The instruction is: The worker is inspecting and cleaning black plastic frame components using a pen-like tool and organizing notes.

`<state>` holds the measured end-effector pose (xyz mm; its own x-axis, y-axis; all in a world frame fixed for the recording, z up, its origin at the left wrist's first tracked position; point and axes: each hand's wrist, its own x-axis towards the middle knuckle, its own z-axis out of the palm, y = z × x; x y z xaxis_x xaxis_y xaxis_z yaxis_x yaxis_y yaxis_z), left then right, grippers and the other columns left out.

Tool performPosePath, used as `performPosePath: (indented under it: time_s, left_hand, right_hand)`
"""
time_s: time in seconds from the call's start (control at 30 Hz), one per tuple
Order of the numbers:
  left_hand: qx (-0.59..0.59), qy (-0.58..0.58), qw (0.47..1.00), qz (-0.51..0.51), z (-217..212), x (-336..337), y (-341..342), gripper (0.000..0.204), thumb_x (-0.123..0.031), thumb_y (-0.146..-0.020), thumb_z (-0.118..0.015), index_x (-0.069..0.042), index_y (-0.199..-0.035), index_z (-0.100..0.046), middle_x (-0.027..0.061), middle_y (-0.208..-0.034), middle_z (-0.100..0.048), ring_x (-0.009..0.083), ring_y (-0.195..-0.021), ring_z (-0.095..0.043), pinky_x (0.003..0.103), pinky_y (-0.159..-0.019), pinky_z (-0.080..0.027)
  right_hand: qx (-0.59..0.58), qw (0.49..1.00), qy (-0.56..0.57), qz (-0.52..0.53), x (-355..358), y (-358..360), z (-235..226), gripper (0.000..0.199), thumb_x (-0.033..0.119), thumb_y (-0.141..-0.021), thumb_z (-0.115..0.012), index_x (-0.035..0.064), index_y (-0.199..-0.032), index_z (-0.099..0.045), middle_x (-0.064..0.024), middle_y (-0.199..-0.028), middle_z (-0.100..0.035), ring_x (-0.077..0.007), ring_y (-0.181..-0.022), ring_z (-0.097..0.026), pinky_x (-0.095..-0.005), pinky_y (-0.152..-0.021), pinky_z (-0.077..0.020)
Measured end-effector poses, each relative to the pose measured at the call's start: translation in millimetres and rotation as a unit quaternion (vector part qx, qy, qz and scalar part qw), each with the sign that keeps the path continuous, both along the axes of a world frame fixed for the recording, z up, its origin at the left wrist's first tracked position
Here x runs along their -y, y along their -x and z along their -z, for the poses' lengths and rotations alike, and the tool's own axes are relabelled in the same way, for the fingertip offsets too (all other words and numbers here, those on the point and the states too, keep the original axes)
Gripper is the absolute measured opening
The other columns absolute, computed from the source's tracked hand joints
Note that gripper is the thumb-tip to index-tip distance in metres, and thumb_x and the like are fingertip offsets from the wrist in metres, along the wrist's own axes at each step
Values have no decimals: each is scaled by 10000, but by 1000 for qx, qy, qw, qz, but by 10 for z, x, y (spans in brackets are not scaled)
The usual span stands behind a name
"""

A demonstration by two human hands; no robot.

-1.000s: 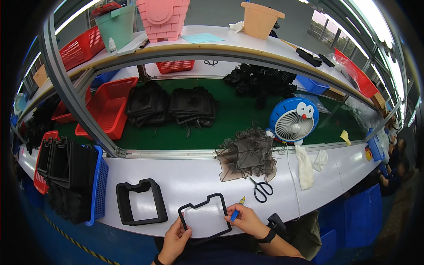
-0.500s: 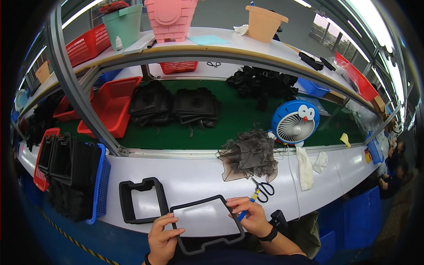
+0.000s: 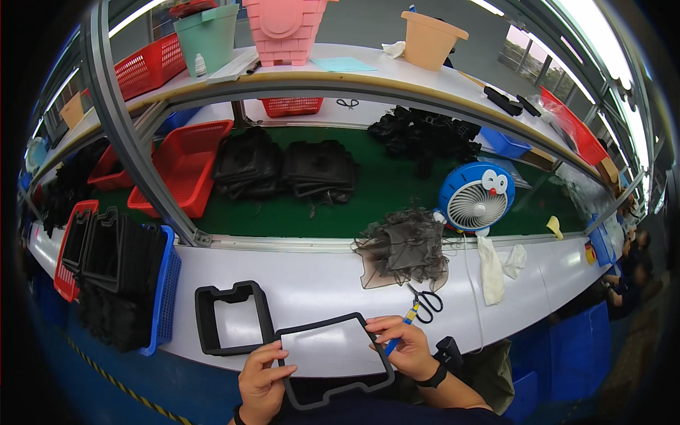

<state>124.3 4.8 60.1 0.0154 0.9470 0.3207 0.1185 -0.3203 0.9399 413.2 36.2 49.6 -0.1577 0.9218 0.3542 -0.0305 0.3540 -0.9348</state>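
Between my two hands is a thin black rectangular frame [image 3: 318, 325] with a notched lower edge, held tilted over the table's near edge. My left hand [image 3: 262, 382] pinches its left side, fingers on the front. At the frame's upper right corner, my right hand [image 3: 411, 350] grips the right side and also holds a slim blue-and-yellow pen-like tool [image 3: 391, 346]. The far end of that tool overlaps black-handled scissors [image 3: 429, 306] lying on the table. Left of the held frame, a stack of similar black frames [image 3: 265, 322] rests on the white table [image 3: 319, 273].
A blue basket [image 3: 167, 297] piled with black frames stands at the left. Crumpled dark mesh [image 3: 404, 248] lies ahead, beside a blue fan [image 3: 476, 198]. White gloves [image 3: 490, 273] and a cable lie to the right. A shelf [image 3: 340, 81] with metal posts spans above a green surface [image 3: 283, 219].
The whole view has shifted slightly, so the surroundings sit a little further right. Both hands keep the same hold on the frame, with hardly any movement.
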Motion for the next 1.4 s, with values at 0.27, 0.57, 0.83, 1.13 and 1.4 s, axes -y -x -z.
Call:
performPosePath:
  time_s: [0.27, 0.57, 0.83, 1.13, 1.4]
  left_hand:
    - [-15, -14, 1000, 11, -59, -1, 38, 369, 233, -721, -597, -48, -890, -768, 149, -1164, -631, 310, -1260, -569, 381, -1059, -494]
    - [-15, -9, 1000, 19, -39, 13, 59, 486, 273, -670, -480, -31, -903, -778, 136, -1162, -598, 327, -1284, -548, 419, -1098, -476]
    - [14, -17, 1000, 17, 13, 19, 100, 446, 270, -695, -506, -50, -848, -776, 157, -1229, -570, 335, -1314, -526, 425, -1126, -444]
    - [38, -31, 998, 26, 61, 30, 97, 315, 228, -783, -621, -51, -822, -762, 154, -1313, -515, 342, -1375, -465, 433, -1150, -423]
    - [64, -39, 997, 30, 120, 9, 148, 296, 216, -812, -614, -48, -805, -746, 159, -1346, -495, 336, -1402, -429, 440, -1172, -397]
  right_hand:
    - [14, 1000, -11, -1, -11, 34, -21, 247, -100, -787, -763, 48, -935, -632, -157, -1154, -676, -326, -1203, -605, -417, -1031, -484]
    - [9, 1000, -14, -8, 1, 82, -36, 155, -83, -847, -676, 30, -946, -639, -157, -1182, -678, -333, -1226, -592, -416, -1042, -461]
    - [35, 999, -33, 6, 0, 144, -73, 172, -95, -818, -693, 40, -910, -641, -142, -1155, -693, -342, -1202, -612, -416, -1010, -483]
    - [85, 993, -84, 20, -7, 198, -74, 223, -124, -766, -710, 53, -879, -639, -133, -1137, -704, -338, -1192, -619, -413, -968, -514]
    - [90, 992, -93, -1, -42, 274, -39, 275, -189, -744, -679, 41, -878, -608, -163, -1181, -665, -360, -1235, -578, -407, -987, -556]
